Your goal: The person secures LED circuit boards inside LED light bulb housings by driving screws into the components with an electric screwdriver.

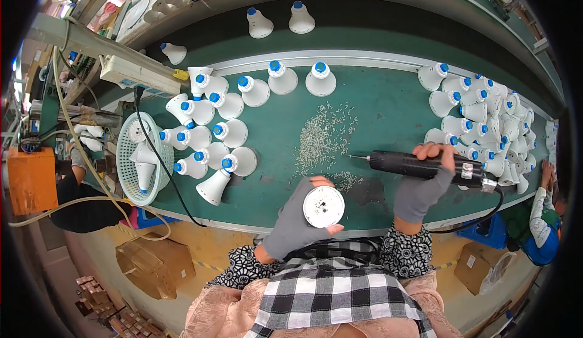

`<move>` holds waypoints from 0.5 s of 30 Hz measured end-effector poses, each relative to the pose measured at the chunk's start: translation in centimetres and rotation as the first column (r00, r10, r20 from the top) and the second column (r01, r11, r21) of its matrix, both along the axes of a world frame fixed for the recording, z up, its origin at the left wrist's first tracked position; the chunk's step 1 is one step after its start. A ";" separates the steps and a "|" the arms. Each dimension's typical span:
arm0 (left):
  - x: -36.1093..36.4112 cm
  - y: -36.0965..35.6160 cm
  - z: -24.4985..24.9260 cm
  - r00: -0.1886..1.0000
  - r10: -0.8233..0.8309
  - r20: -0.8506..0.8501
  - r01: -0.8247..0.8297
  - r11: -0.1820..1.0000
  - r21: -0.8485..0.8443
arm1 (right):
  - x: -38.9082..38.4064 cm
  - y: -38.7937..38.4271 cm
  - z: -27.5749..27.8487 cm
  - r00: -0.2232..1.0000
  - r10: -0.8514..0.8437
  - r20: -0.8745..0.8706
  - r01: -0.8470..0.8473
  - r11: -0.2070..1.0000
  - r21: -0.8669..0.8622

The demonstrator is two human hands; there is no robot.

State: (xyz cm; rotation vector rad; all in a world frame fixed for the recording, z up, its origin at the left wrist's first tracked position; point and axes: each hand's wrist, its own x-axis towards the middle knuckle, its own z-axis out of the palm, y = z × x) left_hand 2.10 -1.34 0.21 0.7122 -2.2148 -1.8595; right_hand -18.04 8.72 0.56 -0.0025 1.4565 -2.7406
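In a grey fingerless glove, my left hand (296, 215) is closed round a white LED bulb body (323, 207). Its round LED board faces up toward the camera. My right hand (427, 186), gloved the same way, grips a black electric screwdriver (404, 164). The bit points left, over the green tabletop (376, 101) and apart from the bulb. Between bit and bulb lies a scattered pile of small screws (316, 141). Several white bulb bodies with blue caps (231, 133) stand or lie to the left of the screws.
A dense group of bulb bodies (486, 119) covers the right side. At the left are a basket (146, 186) with bulb bodies and a power strip (139, 77) with a hanging black cable. More bulbs stand on the rear ledge (364, 28). Another person's arm (543, 198) shows far right.
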 end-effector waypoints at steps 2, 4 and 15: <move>-0.6 -0.2 0.5 0.999 -0.041 -0.011 0.039 0.986 -0.162 | -0.5 1.2 1.0 0.997 0.036 0.071 -0.029 0.996 -0.085; -1.1 -0.2 1.0 0.996 -0.085 -0.026 0.075 0.958 -0.276 | -0.6 2.0 2.1 0.987 0.060 0.146 -0.038 0.988 -0.150; -1.9 0.8 2.6 0.968 -0.244 -0.048 0.192 0.857 -0.478 | 0.6 4.6 4.0 0.978 0.174 0.112 -0.134 0.944 -0.302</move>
